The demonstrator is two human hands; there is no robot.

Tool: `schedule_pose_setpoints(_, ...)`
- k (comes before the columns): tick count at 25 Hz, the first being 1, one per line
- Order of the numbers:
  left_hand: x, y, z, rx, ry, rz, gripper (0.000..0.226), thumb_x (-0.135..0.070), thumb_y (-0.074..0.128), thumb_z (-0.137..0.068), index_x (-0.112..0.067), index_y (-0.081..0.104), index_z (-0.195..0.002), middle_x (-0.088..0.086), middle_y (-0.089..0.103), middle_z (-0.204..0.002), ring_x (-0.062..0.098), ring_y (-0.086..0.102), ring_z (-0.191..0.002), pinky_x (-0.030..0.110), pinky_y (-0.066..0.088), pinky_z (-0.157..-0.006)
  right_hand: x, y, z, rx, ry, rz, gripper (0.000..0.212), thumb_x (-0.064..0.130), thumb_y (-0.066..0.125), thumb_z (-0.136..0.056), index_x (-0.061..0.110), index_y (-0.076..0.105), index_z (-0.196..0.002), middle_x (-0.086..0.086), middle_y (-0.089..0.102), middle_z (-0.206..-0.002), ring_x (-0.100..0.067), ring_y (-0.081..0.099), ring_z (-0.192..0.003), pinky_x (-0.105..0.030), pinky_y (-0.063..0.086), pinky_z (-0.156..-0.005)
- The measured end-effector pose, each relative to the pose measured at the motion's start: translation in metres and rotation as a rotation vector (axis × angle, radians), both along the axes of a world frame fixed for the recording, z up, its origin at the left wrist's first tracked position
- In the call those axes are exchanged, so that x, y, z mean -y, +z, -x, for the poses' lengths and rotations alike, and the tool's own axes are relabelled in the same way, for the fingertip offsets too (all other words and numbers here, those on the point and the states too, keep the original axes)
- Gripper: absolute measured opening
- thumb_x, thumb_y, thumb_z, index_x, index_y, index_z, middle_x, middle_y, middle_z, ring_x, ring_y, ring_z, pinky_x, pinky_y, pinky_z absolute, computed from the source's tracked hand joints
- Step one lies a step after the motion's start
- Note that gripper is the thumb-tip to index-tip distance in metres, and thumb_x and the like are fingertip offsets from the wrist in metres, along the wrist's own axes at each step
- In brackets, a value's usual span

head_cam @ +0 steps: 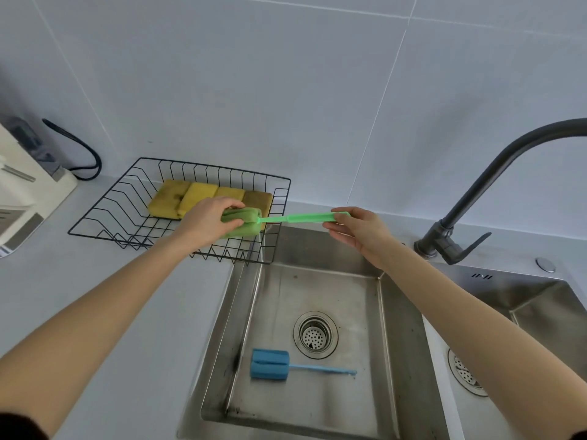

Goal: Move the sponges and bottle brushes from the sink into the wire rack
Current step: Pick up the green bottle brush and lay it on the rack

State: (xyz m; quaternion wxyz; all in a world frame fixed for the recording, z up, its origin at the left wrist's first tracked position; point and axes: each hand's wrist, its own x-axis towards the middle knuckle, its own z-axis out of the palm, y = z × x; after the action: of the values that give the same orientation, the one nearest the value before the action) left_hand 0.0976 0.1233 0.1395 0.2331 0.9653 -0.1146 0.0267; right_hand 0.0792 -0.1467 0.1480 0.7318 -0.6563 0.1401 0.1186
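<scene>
A green bottle brush (286, 219) is held level between both hands, over the right edge of the black wire rack (104, 214). My left hand (208, 220) grips its green sponge head inside the rack. My right hand (357, 227) pinches the end of its handle above the sink's back rim. Several yellow sponges (197, 196) lie side by side in the rack, behind the left hand. A blue bottle brush (271, 365) lies on the floor of the steel sink (320, 287), handle pointing right, beside the drain (315, 335).
A dark faucet (476, 198) arches up at the right behind the sink. A second basin with its own drain (465, 373) is at the far right. A white appliance (25, 192) with a dark cable stands at the left on the grey counter.
</scene>
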Motion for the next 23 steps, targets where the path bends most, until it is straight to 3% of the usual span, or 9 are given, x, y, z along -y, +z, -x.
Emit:
schedule_pose_setpoints(3, -0.007, -0.01, -0.017, -0.033, 0.029, -0.006, 0.035, -0.021, 0.062, -0.082, -0.014, 0.058, -0.116, 0.007, 0.063, -0.117, 0.024, 0.056, -0.107, 0.034, 0.043, -0.087, -0.011, -0.005, -0.02, -0.024, -0.026, 0.03, 0.017, 0.005, 0.042, -0.096, 0.008, 0.059, -0.094, -0.011, 0.062, -0.102, -0.015, 0.066, -0.081, -0.027, 0.049, -0.087)
schedule_pose_setpoints(7, -0.013, -0.03, -0.035, -0.107, 0.051, 0.012, 0.037, -0.021, 0.063, -0.081, -0.012, 0.057, -0.117, 0.007, 0.063, -0.117, 0.022, 0.056, -0.107, 0.031, 0.043, -0.087, -0.021, -0.017, -0.041, -0.054, -0.015, 0.071, 0.017, 0.005, 0.042, -0.096, 0.008, 0.058, -0.101, -0.011, 0.062, -0.103, -0.019, 0.065, -0.088, -0.027, 0.049, -0.086)
schedule_pose_setpoints(9, -0.015, -0.041, -0.041, -0.142, 0.056, 0.019, 0.038, -0.021, 0.063, -0.081, -0.012, 0.056, -0.117, 0.008, 0.062, -0.117, 0.022, 0.056, -0.107, 0.031, 0.042, -0.087, -0.024, -0.025, -0.052, -0.07, -0.019, 0.084, 0.017, 0.005, 0.042, -0.096, 0.008, 0.059, -0.099, -0.009, 0.063, -0.101, -0.019, 0.065, -0.089, -0.025, 0.053, -0.082)
schedule_pose_setpoints(13, -0.018, -0.06, -0.049, -0.165, 0.083, 0.007, 0.038, -0.022, 0.062, -0.082, -0.012, 0.055, -0.118, 0.009, 0.062, -0.116, 0.023, 0.056, -0.106, 0.035, 0.044, -0.089, -0.031, -0.047, -0.064, -0.078, -0.083, 0.107, 0.017, 0.007, 0.044, -0.095, 0.01, 0.06, -0.098, -0.006, 0.065, -0.092, -0.008, 0.068, -0.072, -0.013, 0.057, -0.062)
schedule_pose_setpoints(18, -0.016, -0.07, -0.051, -0.148, 0.123, -0.014, 0.037, -0.023, 0.061, -0.083, -0.012, 0.054, -0.118, 0.009, 0.06, -0.118, 0.023, 0.055, -0.106, 0.036, 0.046, -0.085, -0.038, -0.064, -0.066, -0.079, -0.145, 0.055, 0.015, 0.009, 0.046, -0.094, 0.012, 0.061, -0.096, -0.002, 0.066, -0.081, -0.008, 0.068, -0.073, -0.012, 0.056, -0.056)
schedule_pose_setpoints(23, -0.014, -0.072, -0.049, -0.169, 0.124, -0.028, 0.039, -0.022, 0.061, -0.083, -0.011, 0.053, -0.119, 0.01, 0.059, -0.119, 0.025, 0.056, -0.105, 0.038, 0.048, -0.086, -0.039, -0.063, -0.067, -0.099, -0.127, 0.044, 0.014, 0.01, 0.049, -0.094, 0.012, 0.06, -0.103, -0.002, 0.065, -0.084, -0.01, 0.067, -0.076, -0.02, 0.056, -0.067)
